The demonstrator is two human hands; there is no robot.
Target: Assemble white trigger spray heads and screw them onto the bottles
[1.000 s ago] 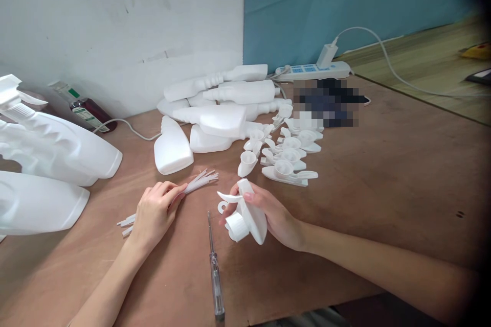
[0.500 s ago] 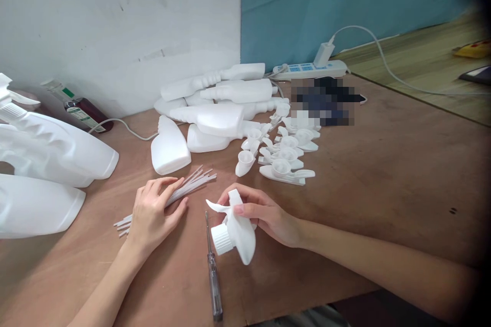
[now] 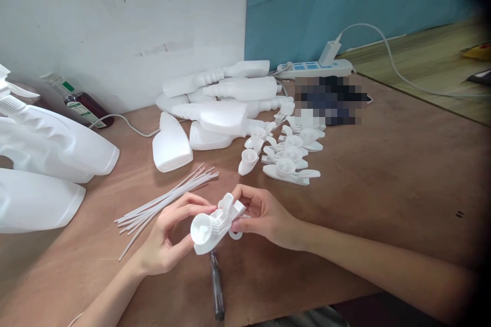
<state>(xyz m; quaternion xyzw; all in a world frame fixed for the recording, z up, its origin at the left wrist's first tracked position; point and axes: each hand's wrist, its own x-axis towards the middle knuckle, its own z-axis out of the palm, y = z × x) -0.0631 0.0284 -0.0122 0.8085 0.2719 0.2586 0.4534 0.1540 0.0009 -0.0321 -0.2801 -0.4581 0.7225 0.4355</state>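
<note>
A white trigger spray head point(image 3: 215, 227) is held between my two hands, its round cap turned open side toward me. My right hand point(image 3: 264, 217) grips the trigger and nozzle end between thumb and fingers. Below those fingers shows a small white ring point(image 3: 235, 235); whether it is loose in the hand I cannot tell. My left hand point(image 3: 172, 235) closes on the cap side with thumb and fingertips. A screwdriver point(image 3: 217, 291) lies beneath the spray head, its tip hidden. Several thin white tubes point(image 3: 164, 199) lie in a bundle beyond my left hand.
White bottles point(image 3: 226, 117) lie piled at the back, beside several more spray heads point(image 3: 286, 167). Bottles with spray tops point(image 3: 69, 143) lie at the left, near a dark red bottle point(image 3: 90, 108). A power strip point(image 3: 307, 68) with a charger stands along the wall.
My left hand has left the tubes and come right to the spray head. The spray head has been turned so its cap opening shows. One tube has splayed out from the bundle.
</note>
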